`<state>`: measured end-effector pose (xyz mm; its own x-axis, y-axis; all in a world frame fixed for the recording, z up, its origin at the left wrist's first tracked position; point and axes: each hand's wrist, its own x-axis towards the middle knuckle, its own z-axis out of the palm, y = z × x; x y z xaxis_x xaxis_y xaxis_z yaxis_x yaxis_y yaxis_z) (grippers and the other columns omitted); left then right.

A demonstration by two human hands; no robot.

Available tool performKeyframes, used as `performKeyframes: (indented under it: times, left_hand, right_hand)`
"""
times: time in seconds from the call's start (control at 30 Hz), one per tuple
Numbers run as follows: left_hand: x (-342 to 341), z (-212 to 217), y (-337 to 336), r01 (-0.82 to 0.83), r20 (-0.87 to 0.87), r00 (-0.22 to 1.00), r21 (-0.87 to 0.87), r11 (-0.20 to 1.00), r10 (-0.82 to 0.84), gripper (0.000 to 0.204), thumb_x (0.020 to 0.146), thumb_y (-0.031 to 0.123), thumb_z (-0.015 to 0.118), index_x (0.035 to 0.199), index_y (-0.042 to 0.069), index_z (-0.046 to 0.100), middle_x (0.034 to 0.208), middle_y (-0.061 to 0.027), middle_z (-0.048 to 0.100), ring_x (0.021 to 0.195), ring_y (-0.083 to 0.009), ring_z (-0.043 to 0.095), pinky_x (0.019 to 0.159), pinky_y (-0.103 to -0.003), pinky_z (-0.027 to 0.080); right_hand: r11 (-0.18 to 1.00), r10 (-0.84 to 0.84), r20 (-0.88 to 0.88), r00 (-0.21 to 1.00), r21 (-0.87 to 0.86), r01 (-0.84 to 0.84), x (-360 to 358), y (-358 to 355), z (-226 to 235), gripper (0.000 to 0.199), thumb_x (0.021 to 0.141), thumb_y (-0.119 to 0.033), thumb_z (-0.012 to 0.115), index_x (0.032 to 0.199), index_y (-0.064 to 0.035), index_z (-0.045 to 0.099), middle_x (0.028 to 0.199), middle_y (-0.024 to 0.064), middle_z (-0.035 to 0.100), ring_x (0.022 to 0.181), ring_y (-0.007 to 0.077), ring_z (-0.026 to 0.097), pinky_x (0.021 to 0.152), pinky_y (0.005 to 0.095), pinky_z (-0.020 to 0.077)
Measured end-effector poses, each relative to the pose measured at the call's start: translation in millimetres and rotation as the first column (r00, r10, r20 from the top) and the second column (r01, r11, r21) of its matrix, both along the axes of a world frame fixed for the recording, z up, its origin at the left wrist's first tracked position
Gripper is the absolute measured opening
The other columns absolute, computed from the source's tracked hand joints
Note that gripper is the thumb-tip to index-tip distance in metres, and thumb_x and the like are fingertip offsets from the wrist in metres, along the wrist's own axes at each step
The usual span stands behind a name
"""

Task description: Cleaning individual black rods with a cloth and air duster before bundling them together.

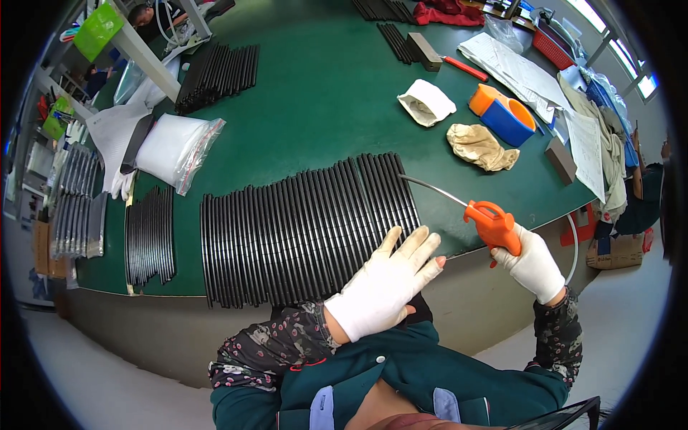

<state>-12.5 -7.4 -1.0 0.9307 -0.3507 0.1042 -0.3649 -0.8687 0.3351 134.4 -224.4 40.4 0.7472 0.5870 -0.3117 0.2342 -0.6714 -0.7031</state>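
Note:
A wide row of black rods [287, 229] lies side by side on the green table, with a narrow gap setting off the group at its right end. My left hand [387, 283], in a white glove with some fingertips bare, is spread flat over the lower right end of that row. In my gloved right hand [532, 265] is an orange air blow gun [493, 226], gripped by its handle. Its thin metal nozzle points left, the tip close to the upper ends of the rightmost rods. A pale hose [574, 247] hangs behind my right hand.
Smaller rod bundles lie at left [150, 236] and far left [218, 75]. Beside them is a bag of white material [175, 150]. A tape dispenser [505, 115], a beige glove [481, 147], a white cloth piece [426, 102] and papers [523, 75] sit at right. The green table's [322, 86] front edge runs before me.

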Motion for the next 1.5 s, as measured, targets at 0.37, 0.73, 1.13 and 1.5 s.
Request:
performKeyframes:
  times: [0.37,0.73,1.13,1.5]
  left_hand:
    - [1,1,3,0.026,-0.047,0.999,-0.007,1.0,-0.026,0.085,0.062,0.031,0.082,0.134,0.005,0.047,0.14,-0.019,0.04,0.134,-0.0346,0.035,0.109,-0.052,0.028]
    - [1,-2,4,0.026,-0.039,0.999,0.015,1.0,-0.025,0.083,0.063,0.033,0.081,0.134,0.006,0.049,0.14,-0.0177,0.04,0.134,-0.0338,0.036,0.109,-0.052,0.028]
    - [-11,-3,13,-0.024,0.013,1.0,-0.028,0.999,0.024,0.081,0.06,0.029,0.083,0.13,0.006,0.051,0.138,-0.0178,0.043,0.132,-0.0344,0.039,0.107,-0.052,0.032]
    - [1,-10,1,-0.018,0.047,0.999,-0.002,1.0,0.019,0.077,0.062,0.025,0.082,0.13,0.006,0.051,0.138,-0.0172,0.043,0.134,-0.0333,0.038,0.109,-0.052,0.03]
  right_hand:
    - [0.993,0.066,0.174,0.982,-0.11,-0.047,9,17,1,0.03,0.081,-0.012,0.069,0.107,-0.0035,0.06,0.083,0.0196,0.065,0.077,0.0381,0.063,0.071,0.0374,0.0504]
    - [0.997,0.043,0.029,0.999,-0.061,-0.041,1,17,1,0.028,0.083,-0.01,0.068,0.109,-0.003,0.06,0.081,0.0112,0.067,0.071,0.0236,0.064,0.07,0.0332,0.0504]
    - [0.977,-0.195,-0.186,0.963,0.045,0.207,-6,-17,-7,0.025,0.088,-0.015,0.066,0.108,-0.0034,0.059,0.079,-0.0024,0.06,0.054,0.0014,0.044,0.048,0.0186,0.0367]
    - [0.983,-0.164,-0.244,0.956,0.039,0.179,-9,-9,-6,0.024,0.088,-0.016,0.064,0.109,-0.004,0.059,0.083,-0.0008,0.067,0.056,0.0011,0.045,0.049,0.0179,0.0388]
